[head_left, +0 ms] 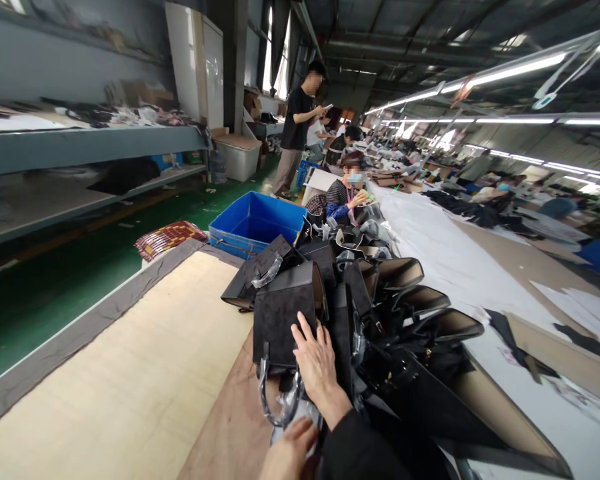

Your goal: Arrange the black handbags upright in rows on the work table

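Note:
My right hand (317, 367), in a black sleeve, lies with fingers spread on the front of a black handbag (283, 313). That bag rests on the heap, its plastic-wrapped handle (265, 393) hanging toward me. Just below the handle is my left hand (290, 450), with curled, slightly blurred fingers; what they hold, if anything, is hidden. Against the bag's far side leans another black bag (260, 267) with a wrapped handle. To the right, several black bags with tan linings (400, 270) are piled close together, some gaping at the top.
A blue bin (257, 220) stands beyond the bags. On the left is a pale board (145, 353) with a grey edge; white sheeting (420, 227) covers the table at right. A seated person (343, 197) and a standing person (295, 127) are farther off.

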### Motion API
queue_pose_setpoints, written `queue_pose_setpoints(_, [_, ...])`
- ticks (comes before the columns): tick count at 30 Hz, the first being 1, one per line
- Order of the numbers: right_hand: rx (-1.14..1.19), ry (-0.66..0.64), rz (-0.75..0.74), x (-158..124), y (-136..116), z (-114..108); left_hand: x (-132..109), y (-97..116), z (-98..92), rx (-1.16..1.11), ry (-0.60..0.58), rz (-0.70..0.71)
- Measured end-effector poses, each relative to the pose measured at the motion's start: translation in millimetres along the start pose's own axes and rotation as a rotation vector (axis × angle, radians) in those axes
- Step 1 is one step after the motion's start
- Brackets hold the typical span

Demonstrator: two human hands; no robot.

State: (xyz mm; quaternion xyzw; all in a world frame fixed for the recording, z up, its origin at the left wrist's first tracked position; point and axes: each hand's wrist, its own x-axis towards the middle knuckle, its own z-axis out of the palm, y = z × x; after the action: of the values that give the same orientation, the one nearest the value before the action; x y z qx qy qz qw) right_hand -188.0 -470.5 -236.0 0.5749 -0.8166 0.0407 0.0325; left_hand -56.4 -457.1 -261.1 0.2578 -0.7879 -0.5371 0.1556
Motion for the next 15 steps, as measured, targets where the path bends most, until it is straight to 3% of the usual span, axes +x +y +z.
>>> queue_pose_setpoints(2, [0.012, -0.029, -0.01, -0.5, 0.0, -8.8, -40.6, -32.0, -18.1, 0.049, 0.016, 0.015])
queue_pose_setpoints(4, [0.045, -0.05, 0.019, -4.7, -7.1, -20.7, -55.9, -62.3, -39.6, 0.298, 0.27, 0.067])
queue_pose_setpoints(6, [0.092, -0.067, 0.053, -16.6, -14.2, -36.7, -44.4, -83.3, -55.3, 0.393, 0.356, -0.002])
queue_pose_setpoints(8, [0.153, -0.082, 0.079, -41.8, -11.9, -56.2, -19.1, -91.5, -59.7, 0.363, 0.312, -0.043])
queue_pose_setpoints(11, [0.233, -0.076, 0.22, -116.7, 22.3, -81.9, 13.1, -86.7, -52.1, 0.286, 0.17, -0.017])
queue_pose_setpoints(13, [0.279, -0.011, 0.485, -192.4, 62.6, -89.7, 22.2, -80.9, -46.4, 0.267, 0.094, -0.006])
queue_pose_setpoints(15, [0.359, 0.096, 0.848, -277.8, 104.4, -87.5, 21.9, -78.0, -41.9, 0.268, 0.053, -0.01])
